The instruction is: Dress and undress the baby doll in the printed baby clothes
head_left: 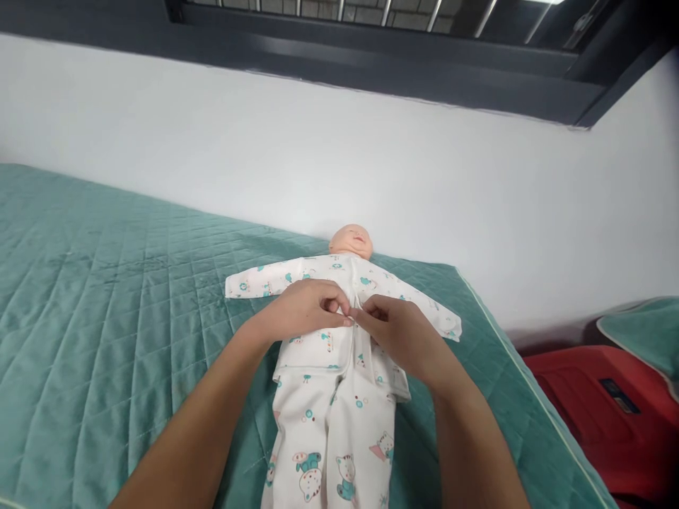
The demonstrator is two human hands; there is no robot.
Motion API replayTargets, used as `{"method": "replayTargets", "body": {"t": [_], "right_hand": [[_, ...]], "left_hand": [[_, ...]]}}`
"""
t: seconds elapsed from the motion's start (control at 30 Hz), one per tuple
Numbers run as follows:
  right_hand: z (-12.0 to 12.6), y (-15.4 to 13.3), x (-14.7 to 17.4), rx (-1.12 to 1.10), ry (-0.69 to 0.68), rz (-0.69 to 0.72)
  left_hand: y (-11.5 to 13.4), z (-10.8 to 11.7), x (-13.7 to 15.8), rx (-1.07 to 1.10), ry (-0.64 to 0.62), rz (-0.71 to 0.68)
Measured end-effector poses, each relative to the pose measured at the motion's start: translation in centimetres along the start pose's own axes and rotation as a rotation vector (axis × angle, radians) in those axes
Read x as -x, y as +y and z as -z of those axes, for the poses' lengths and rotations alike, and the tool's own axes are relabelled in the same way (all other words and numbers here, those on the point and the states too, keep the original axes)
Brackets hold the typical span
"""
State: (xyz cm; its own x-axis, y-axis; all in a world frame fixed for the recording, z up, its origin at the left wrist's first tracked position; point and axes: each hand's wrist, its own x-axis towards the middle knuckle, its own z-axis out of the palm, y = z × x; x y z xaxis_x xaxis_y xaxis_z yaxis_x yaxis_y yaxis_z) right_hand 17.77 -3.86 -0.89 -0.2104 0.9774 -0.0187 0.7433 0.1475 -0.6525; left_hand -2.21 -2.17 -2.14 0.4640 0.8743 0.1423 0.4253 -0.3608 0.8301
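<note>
A baby doll [351,240] lies on its back, its head towards the wall. It wears a white printed jacket [318,350] with the sleeves spread wide, and white printed trousers [339,431] below. At the jacket's front opening, my left hand [308,307] pinches one edge of the cloth between thumb and fingers. My right hand [397,329] meets it there, fingers curled and pinching the same front edge from the other side. The fingertips almost touch. Any fastener between them is too small and covered to make out.
A green quilted cover [132,318] lies under the doll, its piped edge running down on the right. Behind rises a white wall [265,148] with a dark window frame [371,63]. A red plastic item [594,396] stands beyond the bed's right edge, partly under green cloth [644,336].
</note>
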Motion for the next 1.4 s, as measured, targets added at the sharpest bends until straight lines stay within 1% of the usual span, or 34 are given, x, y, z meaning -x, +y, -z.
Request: {"method": "replayTargets", "body": {"t": [0.13,0.27,0.37,0.47,0.57,0.73,0.87,1.03,1.2,1.4], "right_hand": [[0.3,0.6,-0.3,-0.204,-0.095,-0.007],[0.1,0.5,-0.5,-0.343,-0.095,0.025],[-0.4,0.6,-0.7,-0.456,-0.075,0.064],[-0.8,0.9,-0.9,-0.552,-0.074,0.088],[-1.1,1.2,-1.0,-0.575,-0.085,0.103],[-1.2,1.1,-1.1,-0.531,-0.117,0.083],[-1.3,1.0,-1.2,-0.555,-0.129,0.080],[-1.4,1.2,-1.4,-0.679,-0.169,0.063],[-1.3,1.3,-1.3,-0.779,-0.179,0.032],[-1.2,1.2,-1.3,-0.794,-0.182,0.007]], "left_hand": [[0.0,-0.2,-0.1,-0.009,-0.007,-0.010],[0.1,-0.1,0.0,0.055,-0.017,0.016],[0.4,-0.1,0.2,0.152,-0.039,0.005],[0.4,0.0,0.3,0.312,-0.102,0.005],[0.2,-0.1,0.2,0.424,-0.120,0.023],[-0.3,-0.3,0.0,0.508,-0.105,0.054],[-0.3,-0.4,-0.1,0.518,-0.089,0.073],[-0.2,-0.5,-0.2,0.498,-0.068,0.118],[-0.2,-0.3,-0.1,0.447,-0.082,0.128],[0.3,0.0,0.1,0.390,-0.108,0.143]]}}
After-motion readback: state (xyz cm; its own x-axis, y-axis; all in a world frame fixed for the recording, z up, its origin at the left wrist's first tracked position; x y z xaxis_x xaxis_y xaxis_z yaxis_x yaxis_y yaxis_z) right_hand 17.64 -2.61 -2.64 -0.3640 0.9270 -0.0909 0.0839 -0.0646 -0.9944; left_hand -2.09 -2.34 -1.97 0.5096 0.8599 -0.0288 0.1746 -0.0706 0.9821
